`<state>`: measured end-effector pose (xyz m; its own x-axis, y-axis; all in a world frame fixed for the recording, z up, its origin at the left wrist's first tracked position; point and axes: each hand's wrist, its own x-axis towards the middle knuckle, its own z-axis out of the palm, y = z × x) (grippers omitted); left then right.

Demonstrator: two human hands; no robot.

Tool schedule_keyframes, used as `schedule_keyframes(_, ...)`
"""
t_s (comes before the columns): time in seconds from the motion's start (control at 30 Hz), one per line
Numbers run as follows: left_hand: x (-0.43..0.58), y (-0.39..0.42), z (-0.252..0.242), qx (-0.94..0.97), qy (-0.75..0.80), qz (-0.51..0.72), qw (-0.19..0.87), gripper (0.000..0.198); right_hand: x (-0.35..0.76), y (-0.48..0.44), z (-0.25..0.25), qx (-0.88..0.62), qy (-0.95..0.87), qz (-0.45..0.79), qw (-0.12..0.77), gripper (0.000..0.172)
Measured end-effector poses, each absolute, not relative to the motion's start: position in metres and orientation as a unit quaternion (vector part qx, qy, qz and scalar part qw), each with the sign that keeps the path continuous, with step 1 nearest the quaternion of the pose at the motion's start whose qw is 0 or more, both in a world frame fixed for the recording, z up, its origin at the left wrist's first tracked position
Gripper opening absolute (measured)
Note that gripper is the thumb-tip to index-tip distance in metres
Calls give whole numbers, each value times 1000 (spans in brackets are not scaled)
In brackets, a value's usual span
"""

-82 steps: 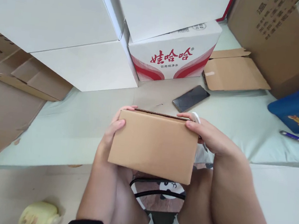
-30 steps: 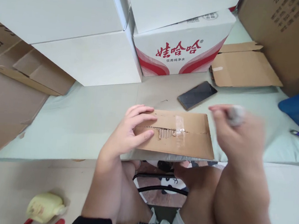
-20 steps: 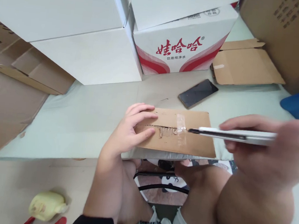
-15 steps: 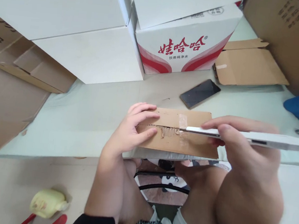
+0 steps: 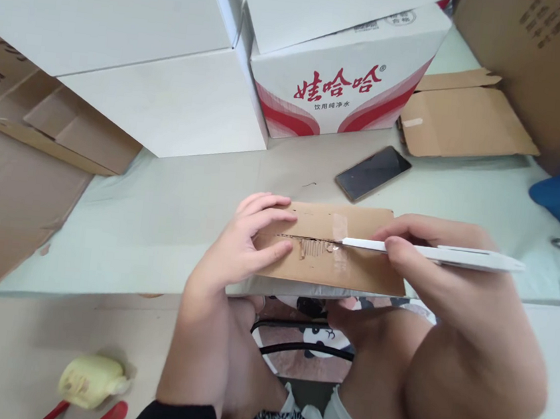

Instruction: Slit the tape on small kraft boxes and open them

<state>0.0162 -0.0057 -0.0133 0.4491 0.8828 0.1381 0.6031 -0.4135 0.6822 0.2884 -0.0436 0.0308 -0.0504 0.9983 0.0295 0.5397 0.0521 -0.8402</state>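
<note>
Treat the box [image 5: 318, 264], at frame centre, as probably light and stiff but weak at its torn seam [image 5: 302, 238]; hold its left end, under the spread left hand [image 5: 237, 240]; the right hand [image 5: 462, 288] grips the knife [image 5: 458, 257].

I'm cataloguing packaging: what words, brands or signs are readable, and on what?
"娃哈哈®" on the white-red box
"饮用纯净水" below it
"密" on the left carton; its neighbour is partly hidden
Too small or blurred: top stamp, right carton's print, yellow bottle's label
None visible: small box, white tool
</note>
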Motion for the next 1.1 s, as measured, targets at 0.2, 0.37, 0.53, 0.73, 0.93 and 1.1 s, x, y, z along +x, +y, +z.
schedule_keyframes(0.2,18,-5,-12,799,475,238,282,27,297,-63,45,-626,-599,343,363,22)
schedule_keyframes(0.37,17,-4,-12,800,483,228,274,28,300,-68,45,-701,-467,227,489,20)
schedule_keyframes(0.53,11,-7,-12,781,487,263,290,38,305,-41,24,-602,-457,161,635,13)
schedule_keyframes(0.73,2,-4,-19,688,521,371,343,52,318,-2,-27,-762,-518,229,313,12)
schedule_keyframes(0.93,8,3,-27,608,533,465,360,39,322,14,-53,-735,-556,336,192,25)
schedule_keyframes(1.1,11,5,-30,575,542,515,333,50,313,8,-40,-724,-532,303,318,19)
